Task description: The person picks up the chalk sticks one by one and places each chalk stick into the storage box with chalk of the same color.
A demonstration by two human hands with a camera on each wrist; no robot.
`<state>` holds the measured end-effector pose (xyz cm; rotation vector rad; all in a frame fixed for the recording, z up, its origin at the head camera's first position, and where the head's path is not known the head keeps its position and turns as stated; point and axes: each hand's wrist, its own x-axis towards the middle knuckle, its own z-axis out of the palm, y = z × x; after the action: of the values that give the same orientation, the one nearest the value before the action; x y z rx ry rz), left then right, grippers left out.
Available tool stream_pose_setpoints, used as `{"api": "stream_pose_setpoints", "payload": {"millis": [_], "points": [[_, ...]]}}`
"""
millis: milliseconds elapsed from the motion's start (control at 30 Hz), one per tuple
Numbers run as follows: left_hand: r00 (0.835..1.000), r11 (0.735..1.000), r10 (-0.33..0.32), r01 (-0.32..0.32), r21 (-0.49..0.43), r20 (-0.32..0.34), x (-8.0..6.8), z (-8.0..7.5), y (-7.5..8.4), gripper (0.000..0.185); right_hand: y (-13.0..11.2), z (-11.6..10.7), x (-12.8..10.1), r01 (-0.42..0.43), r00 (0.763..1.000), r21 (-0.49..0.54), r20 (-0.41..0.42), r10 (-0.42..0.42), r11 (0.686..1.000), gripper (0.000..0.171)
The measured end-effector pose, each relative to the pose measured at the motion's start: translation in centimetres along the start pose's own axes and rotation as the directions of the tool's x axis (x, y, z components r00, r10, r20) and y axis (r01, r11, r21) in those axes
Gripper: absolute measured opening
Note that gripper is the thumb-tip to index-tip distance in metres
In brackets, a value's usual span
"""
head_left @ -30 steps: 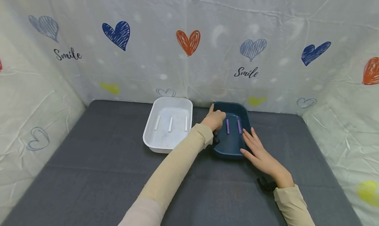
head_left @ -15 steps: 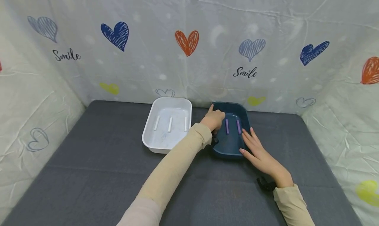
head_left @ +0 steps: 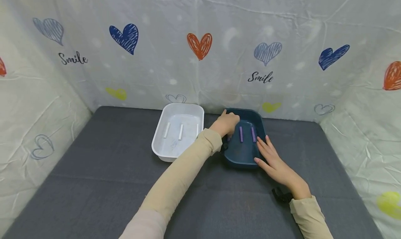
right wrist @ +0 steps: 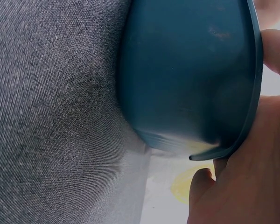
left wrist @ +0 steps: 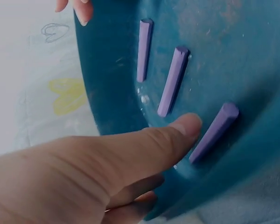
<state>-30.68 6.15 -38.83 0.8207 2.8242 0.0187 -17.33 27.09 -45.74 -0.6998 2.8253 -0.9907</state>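
A dark teal dish (head_left: 242, 155) with purple ribs (head_left: 240, 134) inside sits at the back of the grey mat, right of a white dish (head_left: 163, 152). My left hand (head_left: 226, 123) grips the teal dish's left wall. The left wrist view shows the thumb (left wrist: 144, 144) lying inside the teal dish (left wrist: 252, 56) near the ribs (left wrist: 173, 81), with fingers curled below the wall. My right hand (head_left: 270, 159) rests with straight fingers along the dish's right rim. In the right wrist view the right hand (right wrist: 242, 186) touches the outer wall of the teal dish (right wrist: 186, 70).
The white dish has white ribs (head_left: 180, 131) and holds nothing else. A grey mat (head_left: 94, 169) covers the surface. White sheets printed with hearts (head_left: 199, 44) close off the back and both sides, just behind the two dishes.
My left hand has crept a little further back along the teal dish's left rim. The right hand and both dishes stay almost where they were.
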Motion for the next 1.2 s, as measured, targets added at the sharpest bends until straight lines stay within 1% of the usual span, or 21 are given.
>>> {"api": "stream_pose_setpoints", "payload": {"millis": [133, 267, 367, 533, 600, 700, 833, 900, 1000, 1100, 1200], "points": [[1.000, 1.000, 0.008, -0.007, 0.011, -0.021, -0.3, -0.3, -0.3, 0.037, 0.2, 0.0, 0.0, 0.011, 1.000, 0.001, -0.005, -0.011, 1.000, 0.071], [0.999, 1.000, 0.015, -0.015, 0.008, -0.032, -0.6, -0.3, -0.5, 0.034, 0.3, -0.1, 0.1, 0.018, 1.000, 0.003, -0.009, -0.018, 1.000, 0.071], [0.998, 1.000, 0.020, -0.019, 0.018, -0.053, -0.8, -0.2, -0.7, 0.029, 0.5, -0.1, 0.1, 0.016, 1.000, 0.006, -0.007, -0.016, 1.000, 0.071], [0.992, 0.998, 0.052, -0.048, 0.033, -0.113, -1.2, -0.1, -0.7, 0.004, 0.7, -0.2, -0.1, 0.012, 1.000, 0.012, -0.010, -0.012, 1.000, 0.071], [0.990, 0.998, 0.059, -0.055, 0.035, -0.129, -1.5, 0.0, -0.7, 0.010, 0.7, -0.3, -0.2, 0.012, 1.000, 0.017, -0.009, -0.012, 1.000, 0.071], [0.988, 0.998, 0.054, -0.048, 0.043, -0.143, -2.1, 0.1, -0.7, 0.022, 0.6, -0.5, -0.4, -0.006, 1.000, 0.035, 0.001, 0.006, 0.999, 0.072], [0.987, 0.997, 0.051, -0.041, 0.065, -0.151, -2.8, 0.2, -0.7, 0.046, 0.4, -1.1, -0.7, -0.042, 0.999, 0.055, 0.009, 0.041, 0.998, 0.077], [0.986, 0.996, 0.053, -0.040, 0.084, -0.160, -3.2, 0.2, -0.7, 0.054, 0.3, -1.5, -0.9, -0.049, 0.999, 0.050, 0.007, 0.049, 0.998, 0.078], [0.980, 0.993, 0.064, -0.044, 0.107, -0.186, -3.7, 0.3, -0.6, 0.057, 0.1, -2.1, -1.2, -0.039, 0.999, 0.039, 0.002, 0.038, 0.999, 0.078], [0.972, 0.992, 0.073, -0.046, 0.121, -0.224, -4.5, 0.3, -0.7, 0.053, -0.2, -2.7, -1.5, -0.024, 1.000, 0.026, -0.008, 0.024, 0.999, 0.076], [0.960, 0.992, 0.076, -0.045, 0.121, -0.270, -5.4, 0.2, -0.8, 0.048, -0.6, -3.4, -1.6, -0.017, 0.999, 0.006, -0.032, 0.017, 1.000, 0.075]]}}
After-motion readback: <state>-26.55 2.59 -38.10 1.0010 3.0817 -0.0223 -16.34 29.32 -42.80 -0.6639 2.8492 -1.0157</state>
